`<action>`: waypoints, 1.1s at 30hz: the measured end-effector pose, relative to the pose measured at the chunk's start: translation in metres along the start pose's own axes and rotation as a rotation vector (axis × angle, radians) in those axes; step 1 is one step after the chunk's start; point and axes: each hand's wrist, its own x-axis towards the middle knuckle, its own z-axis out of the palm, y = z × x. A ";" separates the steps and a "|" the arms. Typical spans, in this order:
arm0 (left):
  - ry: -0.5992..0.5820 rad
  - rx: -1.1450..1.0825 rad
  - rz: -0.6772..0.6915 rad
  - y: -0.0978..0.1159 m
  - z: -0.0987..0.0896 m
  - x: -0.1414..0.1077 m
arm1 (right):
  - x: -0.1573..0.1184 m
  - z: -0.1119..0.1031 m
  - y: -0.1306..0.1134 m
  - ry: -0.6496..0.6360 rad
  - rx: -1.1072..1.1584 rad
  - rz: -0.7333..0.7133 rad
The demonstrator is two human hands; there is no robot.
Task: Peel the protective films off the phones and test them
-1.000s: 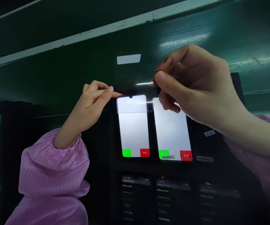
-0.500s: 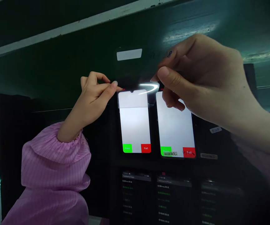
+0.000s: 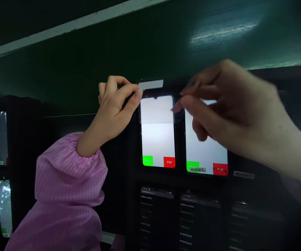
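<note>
A dark green wall panel [image 3: 129,48] fills the far side, with a white strip [image 3: 61,29] running slantwise along its top and a pale band of overhead light [image 3: 225,31] glaring on its right part. Black shelving [image 3: 22,139] stands at left, holding lit screens, and a black cabinet [image 3: 291,73] rises at far right.

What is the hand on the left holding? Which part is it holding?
The left hand is pinching a white tab by its left end.
</note>
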 end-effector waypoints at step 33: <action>0.132 0.244 0.217 -0.002 0.026 -0.086 | -0.095 -0.012 0.008 0.285 -1.105 -0.248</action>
